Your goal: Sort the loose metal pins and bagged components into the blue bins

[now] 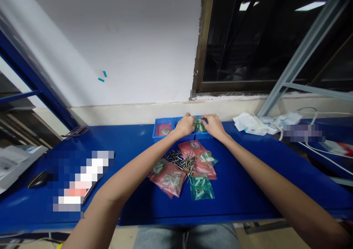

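Both my arms reach far out over a blue table (248, 190). My left hand (185, 125) and my right hand (213, 125) together grip a small green plastic bag (199, 124) above the blue bins at the table's back edge. One blue bin (163, 128) to the left holds small parts on a pink bag. Nearer to me lie pink bags (169, 181), a green bag (201, 187) and a loose pile of dark metal pins (182, 160).
A black mouse (38, 180) lies at the left. White packets and cables (256, 124) sit at the back right. A white wall and a dark window stand behind the table. A blue and a grey frame post rise at either side.
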Tool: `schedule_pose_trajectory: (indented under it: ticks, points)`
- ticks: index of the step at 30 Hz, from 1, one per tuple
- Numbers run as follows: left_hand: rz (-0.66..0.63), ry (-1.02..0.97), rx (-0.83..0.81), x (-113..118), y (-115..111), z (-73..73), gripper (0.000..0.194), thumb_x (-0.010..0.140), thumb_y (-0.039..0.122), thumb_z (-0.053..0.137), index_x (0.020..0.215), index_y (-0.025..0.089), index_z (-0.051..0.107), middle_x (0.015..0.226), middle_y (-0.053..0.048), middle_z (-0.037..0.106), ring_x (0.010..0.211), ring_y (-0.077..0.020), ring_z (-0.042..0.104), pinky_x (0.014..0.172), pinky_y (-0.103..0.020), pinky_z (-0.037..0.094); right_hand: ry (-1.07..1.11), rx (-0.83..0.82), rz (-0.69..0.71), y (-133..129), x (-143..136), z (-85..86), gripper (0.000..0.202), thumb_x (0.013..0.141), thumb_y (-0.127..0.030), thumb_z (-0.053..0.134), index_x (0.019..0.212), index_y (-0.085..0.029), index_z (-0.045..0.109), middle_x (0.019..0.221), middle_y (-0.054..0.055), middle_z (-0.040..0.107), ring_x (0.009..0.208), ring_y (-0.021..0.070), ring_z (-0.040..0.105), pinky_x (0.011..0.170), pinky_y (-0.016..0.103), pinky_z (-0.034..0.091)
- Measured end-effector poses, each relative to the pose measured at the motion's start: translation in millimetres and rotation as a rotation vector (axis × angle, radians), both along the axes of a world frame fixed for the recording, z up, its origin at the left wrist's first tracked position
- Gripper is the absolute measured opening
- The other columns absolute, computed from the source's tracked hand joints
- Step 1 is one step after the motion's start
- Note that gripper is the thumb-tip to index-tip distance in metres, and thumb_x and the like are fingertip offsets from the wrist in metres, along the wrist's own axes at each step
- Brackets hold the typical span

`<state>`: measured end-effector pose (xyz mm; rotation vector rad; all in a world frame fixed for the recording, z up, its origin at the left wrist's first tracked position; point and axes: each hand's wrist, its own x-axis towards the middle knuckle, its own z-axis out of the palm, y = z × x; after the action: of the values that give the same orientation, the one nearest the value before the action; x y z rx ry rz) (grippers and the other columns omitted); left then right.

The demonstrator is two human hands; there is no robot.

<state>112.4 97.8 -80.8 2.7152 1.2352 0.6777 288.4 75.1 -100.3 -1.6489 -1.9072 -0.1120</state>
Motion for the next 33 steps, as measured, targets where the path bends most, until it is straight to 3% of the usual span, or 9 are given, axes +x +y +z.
schedule_pose_trajectory:
  ticks: [8,12,15,18,21,27,33]
  points:
    - [-0.061,-0.019,-0.011,-13.4,-3.8,10.3,0.037,0.086,0.010,0.052,0.119,0.015,0.070,0.110,-0.012,0.057,0.103,-0.0239,0.062,0.100,-0.035,0.047,-0.066,-0.078,-0.041,4.4,0.6,0.7,0.029,0.093,-0.022,0.054,0.114,-0.016,0.073,0.110,0.015,0.064,0.110,0.0285,0.055,0.103,0.040,0.037]
    - [-0.150,-0.084,0.044,-38.7,-24.5,20.8,0.033,0.087,0.012,0.054,0.117,0.014,0.069,0.103,-0.010,0.057,0.091,-0.0208,0.062,0.093,-0.035,0.049,-0.050,0.142,0.006,-23.2,-6.9,5.3,0.030,0.093,-0.021,0.050,0.111,-0.015,0.073,0.110,0.015,0.062,0.108,0.0303,0.053,0.100,0.041,0.041]
    - [-0.240,-0.131,0.048,-67.1,-45.5,25.1,0.029,0.089,0.012,0.051,0.112,0.016,0.069,0.095,-0.007,0.063,0.082,-0.0174,0.061,0.084,-0.033,0.049,-0.031,0.242,0.143,-55.5,-21.7,10.1,0.028,0.095,-0.021,0.045,0.105,-0.016,0.071,0.104,0.013,0.063,0.104,0.0283,0.054,0.097,0.041,0.042]
    - [-0.282,-0.171,0.000,-95.2,-64.3,19.6,0.027,0.095,0.015,0.047,0.112,0.018,0.068,0.098,-0.005,0.069,0.076,-0.0143,0.060,0.077,-0.030,0.049,-0.045,0.080,0.398,-82.5,-40.0,14.5,0.025,0.098,-0.022,0.044,0.103,-0.019,0.069,0.098,0.007,0.067,0.097,0.0233,0.059,0.092,0.038,0.044]
    - [-0.239,-0.190,-0.028,-114.1,-75.7,6.0,0.026,0.096,0.018,0.046,0.109,0.017,0.068,0.095,-0.005,0.071,0.075,-0.0141,0.062,0.073,-0.029,0.048,-0.108,-0.086,0.489,-94.7,-51.8,13.0,0.023,0.099,-0.023,0.045,0.098,-0.020,0.068,0.092,0.006,0.068,0.094,0.0224,0.060,0.087,0.037,0.045]
    - [-0.245,0.086,0.026,-118.7,-82.9,-10.1,0.027,0.098,0.024,0.046,0.113,0.016,0.067,0.098,-0.008,0.070,0.086,-0.0194,0.066,0.079,-0.033,0.051,-0.229,-0.157,0.409,-91.5,-40.1,3.4,0.024,0.099,-0.027,0.046,0.102,-0.019,0.068,0.101,0.011,0.065,0.101,0.0259,0.059,0.089,0.039,0.045]
    - [-0.196,0.175,0.065,-112.1,-88.9,-16.7,0.033,0.102,0.034,0.043,0.121,0.016,0.063,0.106,-0.010,0.066,0.092,-0.0213,0.066,0.081,-0.034,0.053,-0.213,-0.357,0.263,-92.7,-27.8,9.8,0.020,0.095,-0.036,0.054,0.098,-0.021,0.067,0.095,0.011,0.068,0.088,0.0247,0.064,0.073,0.033,0.044]
